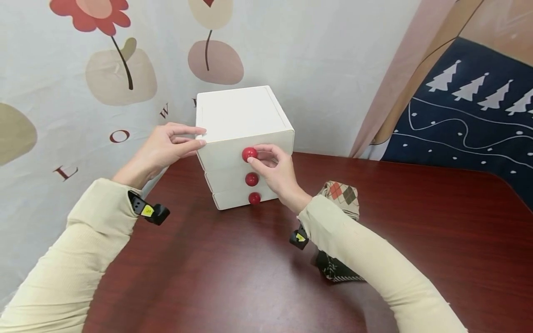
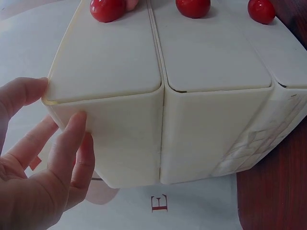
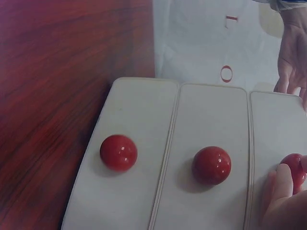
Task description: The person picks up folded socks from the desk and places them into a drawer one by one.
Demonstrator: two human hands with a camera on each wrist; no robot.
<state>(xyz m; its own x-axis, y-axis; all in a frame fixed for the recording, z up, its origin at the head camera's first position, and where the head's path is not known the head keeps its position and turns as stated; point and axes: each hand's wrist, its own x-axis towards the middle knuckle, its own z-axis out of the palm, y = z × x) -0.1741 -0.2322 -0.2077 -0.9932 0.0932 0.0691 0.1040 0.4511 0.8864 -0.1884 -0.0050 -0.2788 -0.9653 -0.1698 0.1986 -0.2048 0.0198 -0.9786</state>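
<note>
A small white chest of three drawers [image 1: 241, 115] stands on the table, each drawer front bearing a round red knob. My right hand [image 1: 276, 173] pinches the top knob [image 1: 249, 154] between thumb and fingers; the right wrist view shows the thumb against that knob [image 3: 293, 167]. At the chest's upper left front corner, my left hand [image 1: 166, 145] touches the edge with its fingertips. In the left wrist view, the left hand's thumb and fingers [image 2: 72, 139] are spread about this corner. The middle knob [image 1: 251, 179] and bottom knob [image 1: 254, 198] are untouched. All three drawers look closed.
Right of the chest, partly behind the right sleeve, lies an argyle-patterned cloth item [image 1: 343, 196]. A dark patterned cloth item [image 1: 337, 268] lies nearer, partly covered by the forearm. A printed curtain [image 1: 333, 69] hangs behind the dark red table [image 1: 233, 277].
</note>
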